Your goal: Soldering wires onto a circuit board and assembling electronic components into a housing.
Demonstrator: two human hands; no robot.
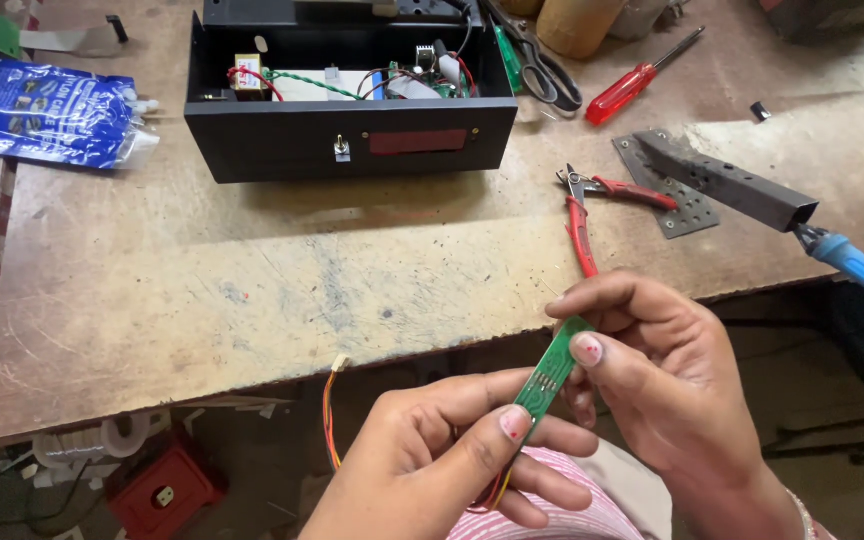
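Both my hands hold a narrow green circuit board (553, 370) just in front of the workbench edge. My left hand (442, 455) pinches its lower end with thumb and fingers. My right hand (652, 380) grips its upper end, thumb pressed on the board's face. Thin orange and red wires (331, 420) loop from under my left hand up to a small white connector (339, 365).
On the wooden bench (252, 280) stands an open black box (347, 110) with wiring inside. Red-handled pliers (584, 215), a red screwdriver (624, 92), scissors (542, 60), a soldering iron with blue handle (857, 265) in a metal stand, and a blue plastic bag (37, 110) lie around.
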